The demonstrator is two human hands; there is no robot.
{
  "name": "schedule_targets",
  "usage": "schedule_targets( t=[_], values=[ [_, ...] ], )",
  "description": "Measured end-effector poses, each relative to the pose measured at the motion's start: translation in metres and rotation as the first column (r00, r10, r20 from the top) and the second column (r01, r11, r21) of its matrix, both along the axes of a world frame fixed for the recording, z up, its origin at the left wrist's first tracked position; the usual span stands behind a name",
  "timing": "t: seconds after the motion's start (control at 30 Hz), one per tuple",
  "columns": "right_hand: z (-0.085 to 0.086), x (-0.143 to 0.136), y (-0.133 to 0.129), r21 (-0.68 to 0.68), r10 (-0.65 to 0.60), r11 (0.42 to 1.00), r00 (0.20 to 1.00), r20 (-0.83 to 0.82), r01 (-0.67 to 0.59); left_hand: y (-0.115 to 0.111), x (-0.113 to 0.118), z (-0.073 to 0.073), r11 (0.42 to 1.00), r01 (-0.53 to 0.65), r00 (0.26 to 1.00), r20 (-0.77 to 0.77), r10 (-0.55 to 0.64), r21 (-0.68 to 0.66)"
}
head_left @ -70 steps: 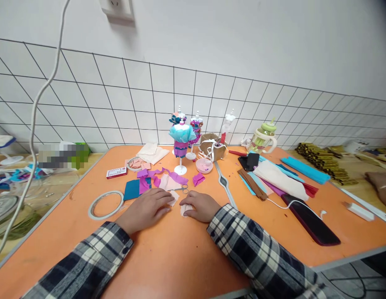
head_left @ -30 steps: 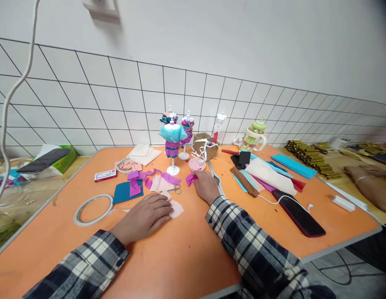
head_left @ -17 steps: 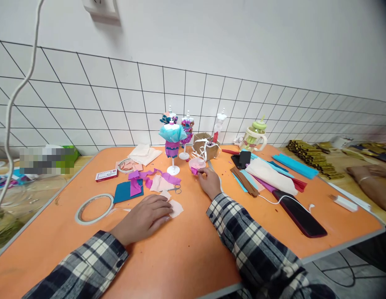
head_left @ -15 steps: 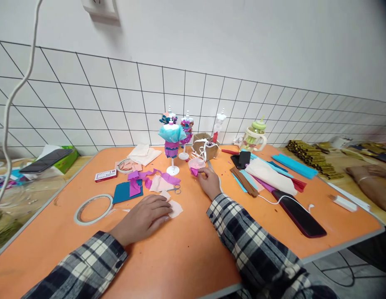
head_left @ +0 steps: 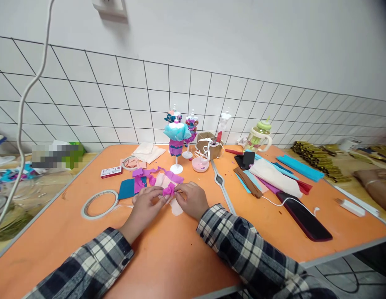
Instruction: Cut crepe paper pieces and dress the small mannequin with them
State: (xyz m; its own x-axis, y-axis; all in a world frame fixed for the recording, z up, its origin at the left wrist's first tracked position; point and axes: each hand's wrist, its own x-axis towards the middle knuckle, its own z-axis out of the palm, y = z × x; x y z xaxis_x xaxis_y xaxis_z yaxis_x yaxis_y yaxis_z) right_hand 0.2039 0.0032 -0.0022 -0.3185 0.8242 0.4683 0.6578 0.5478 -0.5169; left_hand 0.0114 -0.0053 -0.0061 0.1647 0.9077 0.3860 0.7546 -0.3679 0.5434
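Observation:
A small crumpled magenta paper piece (head_left: 169,189) is pinched between both hands, above the pale pink scraps on the orange table (head_left: 168,257). My left hand (head_left: 148,204) holds its left side, and my right hand (head_left: 192,199) holds its right side. Just behind them lie purple paper strips (head_left: 172,177) and a pale pink scrap (head_left: 176,207) shows beneath. A small mannequin (head_left: 176,145) with a light blue top and purple skirt stands upright beyond the hands. To its right sits a pink dish (head_left: 200,164). The small scissors are hidden now.
Left: tape roll (head_left: 99,204), red-and-white box (head_left: 111,172), blue paper (head_left: 127,189). Behind: more mannequins (head_left: 192,128), brown box (head_left: 208,145). Right: bottle (head_left: 258,137), paper rolls (head_left: 275,177), phone (head_left: 305,216), grey watch-like band (head_left: 222,187). Another person's arm (head_left: 373,187) rests at the far right.
My right hand has moved from the pink dish toward me and left with the magenta piece. My left hand has lifted off the pink scraps and now grips the piece too. The view has shifted slightly.

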Motion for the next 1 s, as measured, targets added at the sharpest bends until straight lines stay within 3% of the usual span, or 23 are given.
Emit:
schedule_targets(
  t=[0.1, 0.17, 0.27, 0.33, 0.6, 0.73, 0.9, 1.0],
  values=[
    [-0.002, 0.001, 0.000, -0.066, -0.059, 0.996, 0.995, -0.077, 0.054, 0.003, -0.004, -0.002, 0.999, 0.025, 0.999, 0.038, -0.024, -0.020],
    [-0.004, 0.002, 0.003, -0.184, -0.109, 0.981, 0.966, -0.233, 0.066, 0.003, -0.005, -0.002, 0.999, 0.033, 0.998, 0.047, -0.031, -0.028],
    [-0.007, 0.003, 0.008, -0.347, -0.162, 0.938, 0.864, -0.477, -0.016, 0.002, -0.005, 0.001, 0.998, 0.044, 0.997, 0.065, -0.041, -0.041],
    [-0.009, 0.003, 0.012, -0.382, -0.171, 0.922, 0.813, -0.556, -0.068, 0.002, -0.006, 0.003, 0.997, 0.050, 0.996, 0.078, -0.046, -0.052],
    [-0.010, 0.010, 0.020, -0.502, -0.285, 0.833, 0.597, -0.750, -0.234, 0.003, -0.009, 0.003, 0.994, -0.025, 0.986, 0.160, 0.042, -0.108],
    [-0.009, 0.012, 0.020, -0.502, -0.298, 0.795, 0.502, -0.812, -0.341, 0.001, -0.008, 0.005, 0.990, -0.001, 0.979, 0.200, 0.029, -0.142],
    [-0.006, 0.005, 0.012, -0.505, -0.262, 0.706, 0.480, -0.837, -0.496, -0.003, -0.004, 0.010, 0.987, 0.076, 0.962, 0.269, -0.035, -0.141],
    [-0.005, -0.005, 0.003, -0.491, -0.210, 0.646, 0.483, -0.850, -0.584, -0.009, 0.003, 0.012, 0.969, 0.191, 0.931, 0.342, -0.130, -0.154]
  ],
)
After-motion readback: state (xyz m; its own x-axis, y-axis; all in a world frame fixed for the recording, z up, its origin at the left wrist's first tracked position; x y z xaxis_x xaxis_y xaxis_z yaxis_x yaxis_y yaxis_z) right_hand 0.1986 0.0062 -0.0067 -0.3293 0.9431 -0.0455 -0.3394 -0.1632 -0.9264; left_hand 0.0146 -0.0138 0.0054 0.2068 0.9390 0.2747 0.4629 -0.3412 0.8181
